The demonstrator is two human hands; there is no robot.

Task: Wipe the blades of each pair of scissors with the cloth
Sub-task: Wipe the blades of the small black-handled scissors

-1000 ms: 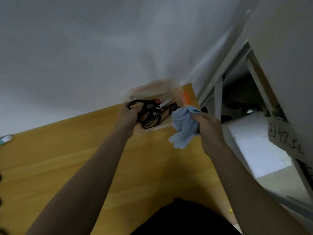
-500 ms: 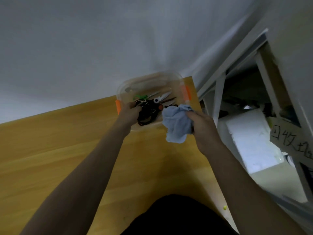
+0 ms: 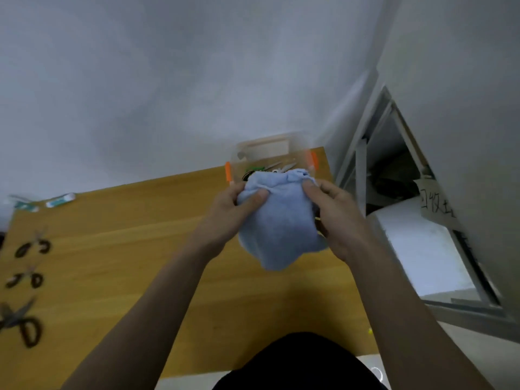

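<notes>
Both hands pinch the soft light-blue cloth above the wooden table: the left hand at 9 o'clock of it, the right hand at 3 o'clock. Behind it, at 12 o'clock, stands a clear plastic box with orange clips holding scissors, and three dark-handled scissors lie at the left edge.

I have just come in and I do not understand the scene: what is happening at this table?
A person holds a light blue cloth up with both hands, left hand and right hand gripping its top edge. Behind it a clear bin holds more scissors. Three pairs of scissors lie at the wooden table's left edge.
</notes>
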